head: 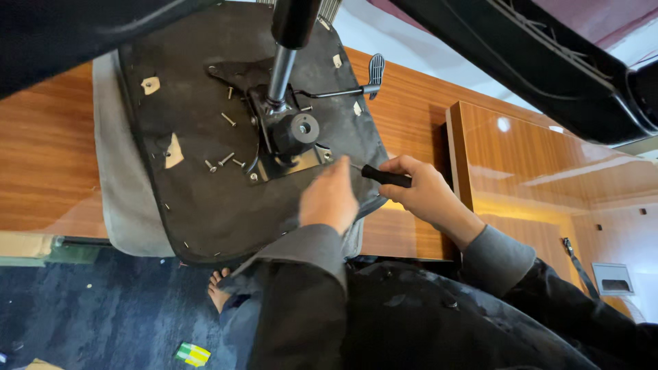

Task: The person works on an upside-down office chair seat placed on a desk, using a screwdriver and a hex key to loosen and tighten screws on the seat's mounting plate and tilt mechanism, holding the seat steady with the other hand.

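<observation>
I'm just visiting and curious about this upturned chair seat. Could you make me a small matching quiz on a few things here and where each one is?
Things:
1. screwdriver
2. loose screws
3. lever paddle
4. left hand

Places:
A. lying on the seat's black underside
B. gripped in the right hand
C. resting by the metal plate's corner
D. sticking out past the seat's edge, over the wooden top

Pairs: 1-B, 2-A, 3-D, 4-C

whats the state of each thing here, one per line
chair seat: upside down, lying on the wooden table
metal mechanism plate: resting on the seat's underside
loose screws: out, scattered on the seat
lever: sticking out sideways
screwdriver: gripped, tip at the plate
right hand: closed on the screwdriver
left hand: resting on the seat
</observation>
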Tool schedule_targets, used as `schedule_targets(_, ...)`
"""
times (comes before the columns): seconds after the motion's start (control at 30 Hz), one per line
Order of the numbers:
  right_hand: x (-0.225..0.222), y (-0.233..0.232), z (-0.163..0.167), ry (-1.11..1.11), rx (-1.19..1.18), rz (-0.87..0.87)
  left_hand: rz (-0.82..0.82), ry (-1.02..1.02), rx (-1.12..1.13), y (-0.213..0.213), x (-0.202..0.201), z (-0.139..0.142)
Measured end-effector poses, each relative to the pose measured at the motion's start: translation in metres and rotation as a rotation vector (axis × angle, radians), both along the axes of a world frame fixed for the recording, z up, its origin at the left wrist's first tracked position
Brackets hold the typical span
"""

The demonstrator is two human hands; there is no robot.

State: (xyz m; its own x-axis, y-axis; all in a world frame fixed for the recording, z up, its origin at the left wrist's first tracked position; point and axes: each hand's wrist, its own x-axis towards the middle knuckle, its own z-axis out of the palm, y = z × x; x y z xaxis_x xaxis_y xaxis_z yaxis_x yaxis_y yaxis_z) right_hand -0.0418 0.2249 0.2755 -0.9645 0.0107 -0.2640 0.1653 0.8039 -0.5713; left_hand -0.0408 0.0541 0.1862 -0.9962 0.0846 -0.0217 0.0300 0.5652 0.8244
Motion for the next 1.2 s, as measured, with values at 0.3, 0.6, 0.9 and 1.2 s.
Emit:
schedule_targets(0.3,0.007,-0.014,0.015,0.21,0.068,0.148,-0.079,0.012,0.075,0.026,0.005,0.005)
schedule_targets(0.6,-0.001,-0.023,0.02,0.227,0.093,0.198,-0.109,-0.098,0.066,0.015,0.002,0.02)
schedule_targets(0.9,0.006,-0.047,0.089,0.554,0.165,0.456,0.016,0.058,0.293,-0.001,-0.004,0.025)
schedule_targets(1.2,0.019,-0.046,0.168,0.295,0.248,0.418,0.011,0.073,0.27,-0.013,-0.02,0.033)
